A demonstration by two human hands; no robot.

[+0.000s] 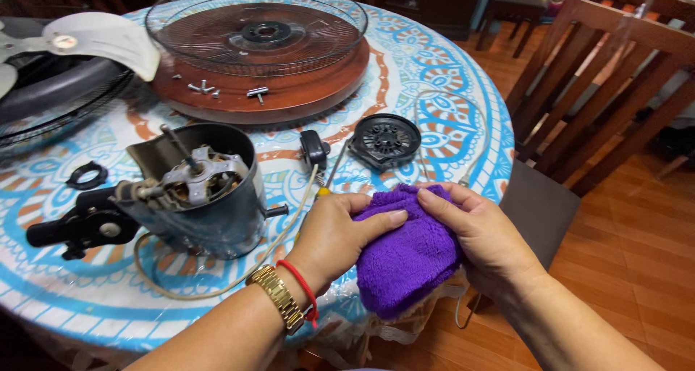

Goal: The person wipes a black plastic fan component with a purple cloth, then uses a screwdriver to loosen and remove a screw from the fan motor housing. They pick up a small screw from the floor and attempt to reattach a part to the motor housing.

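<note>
From the head camera, looking down, a fluffy purple cloth (pixel 405 259) sits bunched at the near edge of the round table with the blue-and-orange patterned cover (pixel 449 103), just right of the opened grey fan motor housing (pixel 206 197). The left hand (pixel 337 233), with a gold watch and red cord at the wrist, grips the cloth's left side, thumb laid across the top; the right hand (pixel 474 230) is closed over its right side, fingers curled on the fabric, so both are grasping it. The cloth overhangs the rim, so I'd judge it could slip floorward if either grip loosens. A cream power cord (pixel 217 288) loops from the motor housing toward the left wrist, and a sleeve or watch could snag it and drag the housing. Beyond the housing lie loose small metal screws (pixel 205 88) on a brown round wooden turntable (pixel 289 99), easily knocked off, beneath a wire fan guard (pixel 253 23). A black round vented cap (pixel 385 141) lies right of the housing, a black plastic ring (pixel 87 175) left of it, and wooden chairs (pixel 608 89) crowd the right.
</note>
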